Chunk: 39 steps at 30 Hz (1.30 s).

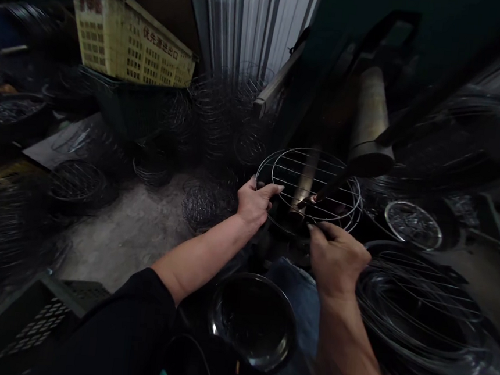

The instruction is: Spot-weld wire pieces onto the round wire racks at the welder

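A round wire rack (296, 163), with parallel bars inside two rings, is held out in front of me, roughly level. My left hand (255, 202) is closed on its left rim, thumb stretched over the wires. At the near edge, my right hand (335, 256) is closed in a pinch on the rim; whether a small piece is also between those fingertips is hidden. A thick metal cylinder (372, 116) hangs above the rack, with a dark rod slanting down to the bars. Beneath the wires stands a brass-coloured bar (306, 183), its end close to my right fingertips.
A shiny dark bowl (253, 322) sits at my lap. Stacked wire racks (424, 296) lie at the right, near a round basin (413, 225) of small metal parts. A yellow crate (131, 43) stands back left; a green crate (37, 320) is front left. Wire bundles (205, 204) cover the floor.
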{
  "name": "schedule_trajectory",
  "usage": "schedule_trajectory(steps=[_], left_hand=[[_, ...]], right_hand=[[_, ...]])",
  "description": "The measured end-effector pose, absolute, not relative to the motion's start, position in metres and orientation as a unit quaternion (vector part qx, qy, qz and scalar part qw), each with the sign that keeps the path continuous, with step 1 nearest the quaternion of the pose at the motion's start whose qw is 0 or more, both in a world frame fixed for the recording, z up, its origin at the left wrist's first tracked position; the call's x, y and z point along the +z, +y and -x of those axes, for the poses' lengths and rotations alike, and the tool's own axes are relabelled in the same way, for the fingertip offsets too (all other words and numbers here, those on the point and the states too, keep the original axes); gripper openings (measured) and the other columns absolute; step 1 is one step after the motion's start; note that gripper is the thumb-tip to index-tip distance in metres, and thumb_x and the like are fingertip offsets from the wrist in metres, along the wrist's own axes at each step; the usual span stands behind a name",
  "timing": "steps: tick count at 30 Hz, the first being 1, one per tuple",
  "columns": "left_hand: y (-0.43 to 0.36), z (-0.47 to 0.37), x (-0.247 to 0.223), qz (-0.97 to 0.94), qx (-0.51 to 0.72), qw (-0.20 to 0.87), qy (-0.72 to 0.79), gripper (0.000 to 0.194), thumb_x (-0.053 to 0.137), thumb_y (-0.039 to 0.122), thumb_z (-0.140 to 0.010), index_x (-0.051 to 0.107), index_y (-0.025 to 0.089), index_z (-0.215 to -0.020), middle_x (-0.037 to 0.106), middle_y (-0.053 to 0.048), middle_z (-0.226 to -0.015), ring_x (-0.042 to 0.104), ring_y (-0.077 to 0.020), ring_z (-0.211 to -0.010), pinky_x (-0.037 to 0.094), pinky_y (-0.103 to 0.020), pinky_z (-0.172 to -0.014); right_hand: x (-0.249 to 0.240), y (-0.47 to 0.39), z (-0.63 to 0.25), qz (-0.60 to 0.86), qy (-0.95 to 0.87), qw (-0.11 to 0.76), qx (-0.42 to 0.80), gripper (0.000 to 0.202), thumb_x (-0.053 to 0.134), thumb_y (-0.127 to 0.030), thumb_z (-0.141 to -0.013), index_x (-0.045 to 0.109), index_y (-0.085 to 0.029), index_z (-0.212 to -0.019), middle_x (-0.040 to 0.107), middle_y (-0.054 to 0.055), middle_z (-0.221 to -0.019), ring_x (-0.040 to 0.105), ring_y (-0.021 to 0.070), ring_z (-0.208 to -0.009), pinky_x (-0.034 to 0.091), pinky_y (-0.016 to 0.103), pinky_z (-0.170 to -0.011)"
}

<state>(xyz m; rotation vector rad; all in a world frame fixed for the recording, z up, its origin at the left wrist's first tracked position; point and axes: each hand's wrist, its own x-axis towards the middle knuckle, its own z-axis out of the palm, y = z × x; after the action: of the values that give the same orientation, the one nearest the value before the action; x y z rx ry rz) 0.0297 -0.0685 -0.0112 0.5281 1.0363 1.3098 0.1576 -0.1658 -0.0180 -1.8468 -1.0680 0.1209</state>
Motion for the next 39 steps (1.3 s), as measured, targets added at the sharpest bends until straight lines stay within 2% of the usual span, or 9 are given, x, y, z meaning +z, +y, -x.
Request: schedule_trajectory(steps=[3, 8, 10, 13, 16, 23, 34, 39], left_hand=[[-0.068, -0.031, -0.012, -0.24, 0.587, 0.63, 0.449, 0.034, 0.078, 0.015, -0.053, 0.052, 0.019, -0.074, 0.049, 0.007, -0.069, 0.045, -0.005, -0.053, 0.026, -0.021, -0.043], [-0.063, -0.03, -0.012, -0.225, 0.591, 0.633, 0.447, 0.037, 0.08, 0.014, -0.05, 0.052, 0.019, -0.075, 0.049, 0.007, -0.071, 0.045, -0.0043, -0.054, 0.023, -0.021, -0.043], [-0.064, -0.029, -0.011, -0.217, 0.591, 0.638, 0.443, 0.039, 0.081, 0.013, -0.049, 0.051, 0.018, -0.075, 0.049, 0.007, -0.071, 0.046, -0.0038, -0.054, 0.023, -0.02, -0.044], [-0.068, -0.026, -0.007, -0.213, 0.597, 0.641, 0.433, 0.04, 0.082, 0.013, -0.048, 0.053, 0.018, -0.076, 0.05, 0.007, -0.075, 0.048, -0.0036, -0.056, 0.024, -0.02, -0.043], [-0.069, -0.024, -0.004, -0.212, 0.598, 0.647, 0.422, 0.039, 0.082, 0.013, -0.048, 0.053, 0.018, -0.075, 0.05, 0.006, -0.076, 0.051, -0.0047, -0.058, 0.025, -0.019, -0.043], [-0.052, -0.027, -0.007, -0.214, 0.59, 0.649, 0.43, 0.033, 0.08, 0.013, -0.053, 0.053, 0.018, -0.071, 0.052, 0.005, -0.07, 0.047, -0.0051, -0.058, 0.025, -0.019, -0.043], [-0.043, -0.031, -0.007, -0.211, 0.584, 0.652, 0.434, 0.033, 0.08, 0.014, -0.05, 0.054, 0.017, -0.07, 0.054, 0.005, -0.066, 0.05, -0.0063, -0.057, 0.023, -0.02, -0.044], [-0.041, -0.032, -0.011, -0.205, 0.581, 0.645, 0.452, 0.034, 0.079, 0.015, -0.049, 0.052, 0.018, -0.07, 0.054, 0.005, -0.064, 0.049, -0.007, -0.056, 0.023, -0.019, -0.043]], right_hand=[[-0.023, -0.157, -0.149, 0.751, -0.409, 0.513, 0.074, 0.026, 0.066, -0.04, -0.072, 0.08, -0.019, -0.079, 0.077, 0.009, -0.078, 0.071, 0.0289, -0.077, 0.054, 0.04, -0.076], [-0.039, -0.157, -0.139, 0.707, -0.342, 0.591, 0.183, 0.032, 0.07, -0.044, -0.075, 0.078, -0.015, -0.087, 0.074, 0.006, -0.07, 0.069, 0.0238, -0.062, 0.056, 0.034, -0.059], [-0.044, -0.159, -0.135, 0.694, -0.32, 0.618, 0.184, 0.032, 0.073, -0.044, -0.074, 0.077, -0.015, -0.086, 0.073, 0.006, -0.07, 0.069, 0.0235, -0.061, 0.056, 0.034, -0.061], [-0.049, -0.163, -0.131, 0.681, -0.313, 0.647, 0.141, 0.03, 0.077, -0.044, -0.074, 0.077, -0.016, -0.085, 0.075, 0.007, -0.079, 0.072, 0.0241, -0.07, 0.058, 0.035, -0.07], [-0.049, -0.165, -0.127, 0.675, -0.307, 0.66, 0.124, 0.03, 0.079, -0.044, -0.074, 0.078, -0.016, -0.086, 0.076, 0.007, -0.08, 0.072, 0.0238, -0.072, 0.058, 0.035, -0.07], [-0.033, -0.147, -0.123, 0.642, -0.283, 0.695, 0.16, 0.02, 0.077, -0.037, -0.069, 0.075, -0.018, -0.075, 0.071, 0.002, -0.066, 0.068, 0.021, -0.056, 0.057, 0.032, -0.057], [-0.041, -0.137, -0.125, 0.638, -0.275, 0.709, 0.123, 0.021, 0.078, -0.036, -0.066, 0.073, -0.018, -0.076, 0.072, 0.002, -0.068, 0.068, 0.0199, -0.054, 0.057, 0.03, -0.054], [-0.047, -0.133, -0.127, 0.634, -0.285, 0.709, 0.118, 0.022, 0.076, -0.037, -0.07, 0.073, -0.017, -0.077, 0.071, 0.003, -0.067, 0.067, 0.0197, -0.053, 0.055, 0.03, -0.053]])
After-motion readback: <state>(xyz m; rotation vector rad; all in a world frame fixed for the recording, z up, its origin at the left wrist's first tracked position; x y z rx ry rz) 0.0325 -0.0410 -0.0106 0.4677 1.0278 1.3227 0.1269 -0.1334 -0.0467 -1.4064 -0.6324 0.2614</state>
